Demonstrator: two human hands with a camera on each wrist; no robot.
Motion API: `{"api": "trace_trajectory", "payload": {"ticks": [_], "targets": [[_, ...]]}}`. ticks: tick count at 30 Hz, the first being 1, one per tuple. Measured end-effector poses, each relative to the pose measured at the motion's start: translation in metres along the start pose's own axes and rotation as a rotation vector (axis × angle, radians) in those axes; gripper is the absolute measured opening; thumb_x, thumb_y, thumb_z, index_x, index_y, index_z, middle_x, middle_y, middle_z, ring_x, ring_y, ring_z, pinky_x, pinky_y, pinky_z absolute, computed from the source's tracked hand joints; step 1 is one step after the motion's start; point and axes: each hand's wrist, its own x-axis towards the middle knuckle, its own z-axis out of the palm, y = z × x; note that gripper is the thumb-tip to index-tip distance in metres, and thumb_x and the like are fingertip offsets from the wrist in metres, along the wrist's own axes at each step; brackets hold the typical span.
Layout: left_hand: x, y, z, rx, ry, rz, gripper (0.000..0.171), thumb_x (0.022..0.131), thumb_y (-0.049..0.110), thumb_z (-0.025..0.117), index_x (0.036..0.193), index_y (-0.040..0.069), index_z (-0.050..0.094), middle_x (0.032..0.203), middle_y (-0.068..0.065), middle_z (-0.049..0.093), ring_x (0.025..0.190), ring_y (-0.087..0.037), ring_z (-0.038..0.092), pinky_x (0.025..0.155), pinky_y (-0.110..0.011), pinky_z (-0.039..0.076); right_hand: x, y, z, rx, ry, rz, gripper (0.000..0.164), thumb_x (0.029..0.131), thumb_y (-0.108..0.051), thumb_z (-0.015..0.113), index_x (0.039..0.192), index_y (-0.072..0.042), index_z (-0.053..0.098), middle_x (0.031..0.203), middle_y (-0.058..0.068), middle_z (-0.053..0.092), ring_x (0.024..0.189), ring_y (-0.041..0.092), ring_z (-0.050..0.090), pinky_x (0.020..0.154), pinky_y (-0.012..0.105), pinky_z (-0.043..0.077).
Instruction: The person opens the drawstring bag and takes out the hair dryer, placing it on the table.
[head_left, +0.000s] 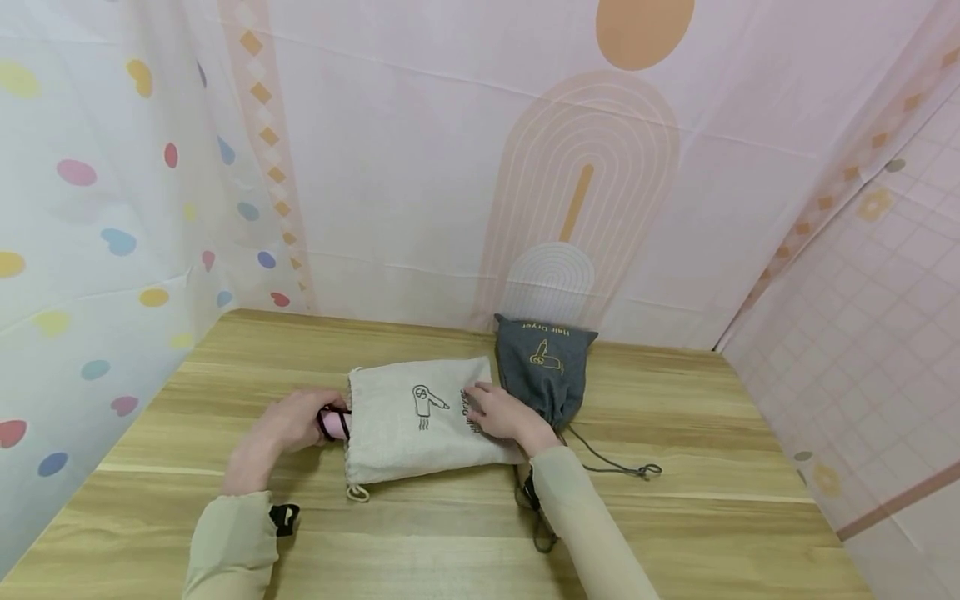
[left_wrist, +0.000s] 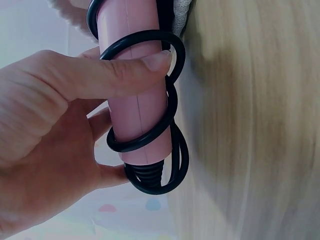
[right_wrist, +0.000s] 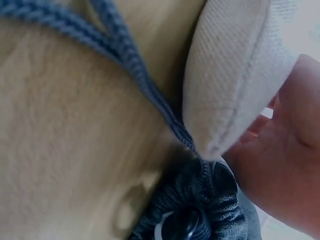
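A beige drawstring bag (head_left: 390, 442), printed with a dark hair dryer drawing, lies flat on the table with its mouth to the left. Out of that mouth sticks the pink handle (left_wrist: 140, 107) of a hair dryer, wound with its black cord (left_wrist: 142, 139); the rest is hidden in the bag. My left hand (head_left: 303, 421) grips this handle, thumb across the front and fingers behind. At the bag's right end, my right hand (head_left: 508, 415) rests on the cloth over the lettering, fingers spread. The right wrist view shows a bag corner (right_wrist: 227, 95) beside the palm.
Behind the right hand lies a dark grey drawstring bag (head_left: 543, 375) with yellow hair dryer print, its gathered mouth toward me. Its grey cords (head_left: 618, 469) trail over the wooden table (head_left: 420, 542), some under the right forearm. Patterned curtains (head_left: 397, 167) border the table.
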Motion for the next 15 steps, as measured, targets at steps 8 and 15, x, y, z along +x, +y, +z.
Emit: {"api": "trace_trajectory", "payload": {"ticks": [8,15], "targets": [[-0.0007,-0.0024,-0.0014,-0.012,-0.024,-0.032,0.041,0.064,-0.002,0.076,0.100,0.016,0.065,0.104,-0.014,0.068,0.095,-0.036,0.062,0.073,-0.063,0.045,0.0027,-0.0072,0.0023,-0.090,-0.056,0.066,0.045,0.098,-0.031,0.050,0.139,-0.011,0.048,0.150,0.013,0.039,0.137,0.027,0.041,0.110,0.039,0.037],[-0.0029,-0.0055,0.0003,-0.018,0.008,-0.036,0.042,0.064,0.001,0.078,0.101,0.016,0.066,0.103,-0.014,0.069,0.095,-0.037,0.062,0.075,-0.067,0.043,0.0030,-0.0091,0.0087,-0.176,-0.023,0.083,0.041,0.097,-0.030,0.051,0.133,-0.010,0.052,0.143,0.013,0.046,0.127,0.028,0.050,0.102,0.039,0.045]]}}
